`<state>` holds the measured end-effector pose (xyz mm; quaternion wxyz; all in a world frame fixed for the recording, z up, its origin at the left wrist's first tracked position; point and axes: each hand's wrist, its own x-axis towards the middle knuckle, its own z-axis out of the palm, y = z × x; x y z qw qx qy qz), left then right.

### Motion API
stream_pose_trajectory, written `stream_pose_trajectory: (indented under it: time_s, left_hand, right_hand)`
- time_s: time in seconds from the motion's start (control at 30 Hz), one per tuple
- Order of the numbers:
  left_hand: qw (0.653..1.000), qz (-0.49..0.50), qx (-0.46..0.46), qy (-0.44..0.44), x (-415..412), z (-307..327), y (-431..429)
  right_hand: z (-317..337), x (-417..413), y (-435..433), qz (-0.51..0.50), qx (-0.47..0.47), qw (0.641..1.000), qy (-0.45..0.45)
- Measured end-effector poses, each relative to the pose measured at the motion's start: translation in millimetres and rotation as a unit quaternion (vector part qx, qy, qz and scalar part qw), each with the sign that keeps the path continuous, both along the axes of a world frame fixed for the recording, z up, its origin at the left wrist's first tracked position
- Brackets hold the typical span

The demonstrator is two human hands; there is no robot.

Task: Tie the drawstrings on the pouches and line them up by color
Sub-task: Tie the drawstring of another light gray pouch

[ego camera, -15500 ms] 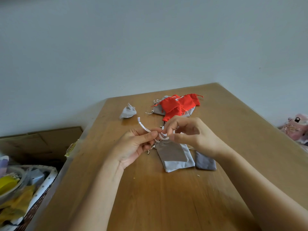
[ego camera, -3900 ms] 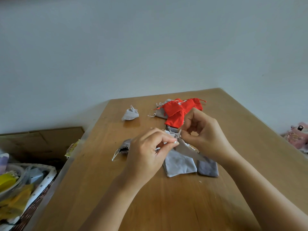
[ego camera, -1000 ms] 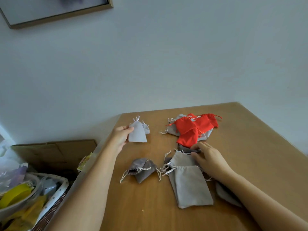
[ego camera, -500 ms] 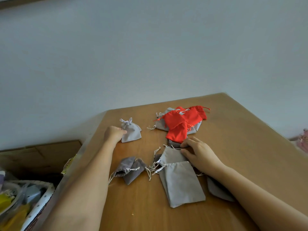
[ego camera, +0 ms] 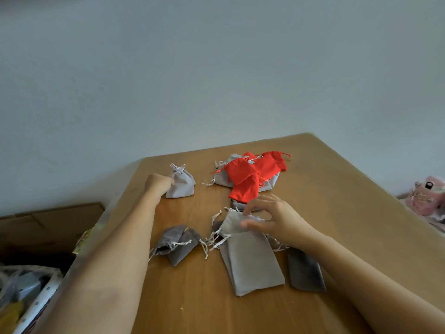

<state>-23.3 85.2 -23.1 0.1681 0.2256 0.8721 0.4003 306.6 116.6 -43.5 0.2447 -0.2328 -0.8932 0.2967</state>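
Since half a second ago the right hand [ego camera: 272, 220] has lifted, fingers spread open above the flat pouch [ego camera: 250, 259], whose long axis runs 6 to 12 o'clock, mouth at 12. The left hand [ego camera: 157, 184] touches the tied pouch [ego camera: 180, 183] at 10 o'clock on the surface [ego camera: 337, 201]; its fingers' state cannot be told.

Three red pouches [ego camera: 250, 174], about seven grey pouches [ego camera: 252, 261].
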Motion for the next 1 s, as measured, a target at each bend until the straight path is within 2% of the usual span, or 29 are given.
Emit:
stream_pose_trajectory:
  time_s: [0.2, 0.33, 0.4, 0.47, 0.57, 0.67, 0.73, 0.8, 0.87, 1.0]
  left_hand:
    - [0.999, -0.004, -0.041, 0.016, 10, 2, -4]
    - [0.996, -0.008, -0.012, 0.083, 25, 17, -17]
    - [0.987, -0.093, 0.042, 0.128, 46, 33, -28]
    - [0.966, -0.209, 0.075, 0.135, 76, 50, -46]
    - [0.915, -0.39, 0.085, 0.059, 130, 70, -85]
    - [0.877, -0.472, 0.078, 0.03, 173, 77, -119]
    - [0.876, -0.466, 0.09, 0.085, 189, 75, -133]
    - [0.881, -0.436, 0.139, 0.12, 194, 68, -140]
    - [0.891, -0.401, 0.193, 0.085, 196, 62, -143]
    - [0.903, -0.293, 0.306, -0.072, 199, 51, -144]
  right_hand:
    - [9, 3, -3, 0.05, 0.032, 0.988, -0.145]
    - [16, 3, -11, 0.047, 0.007, 0.987, -0.154]
    - [20, 4, -13, 0.046, -0.006, 0.991, -0.123]
    - [28, 9, -15, 0.063, -0.052, 0.995, -0.063]
    - [43, 18, -24, 0.091, -0.103, 0.99, 0.029]
    - [54, 26, -33, 0.093, -0.102, 0.987, 0.081]
    - [59, 30, -41, 0.077, -0.079, 0.99, 0.086]
    - [60, 32, -48, 0.065, -0.07, 0.991, 0.093]
    - [60, 34, -55, 0.056, -0.058, 0.992, 0.097]
    - [60, 30, -62, 0.041, -0.066, 0.991, 0.107]
